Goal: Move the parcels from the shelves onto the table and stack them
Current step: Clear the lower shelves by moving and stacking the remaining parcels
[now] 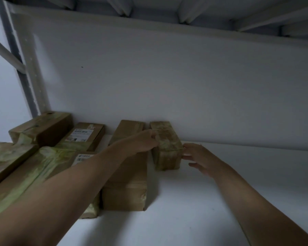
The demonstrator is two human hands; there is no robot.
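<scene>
Small parcel: a short brown box wrapped in greenish tape. It lies on the white shelf with its far end at the back panel.
Left hand: reaches in over the long parcel. Its fingers are curled round the small parcel's upper left edge, gripping it.
Right hand: fingers spread and fairly straight. The fingertips touch the small parcel's right side near the front corner, and the palm stays off the box.
Long parcel: plain brown, lying lengthways just left of the small parcel with a narrow gap between them.
Labelled parcel: further left, with a white shipping label on top. Its print is too blurred to read.
Other parcels: a taped box at the back left corner, and two boxes wrapped in green tape crowded at the front left.
Frame: a grey upright post stands at the left.
Upper shelf: its ribbed underside runs overhead.
</scene>
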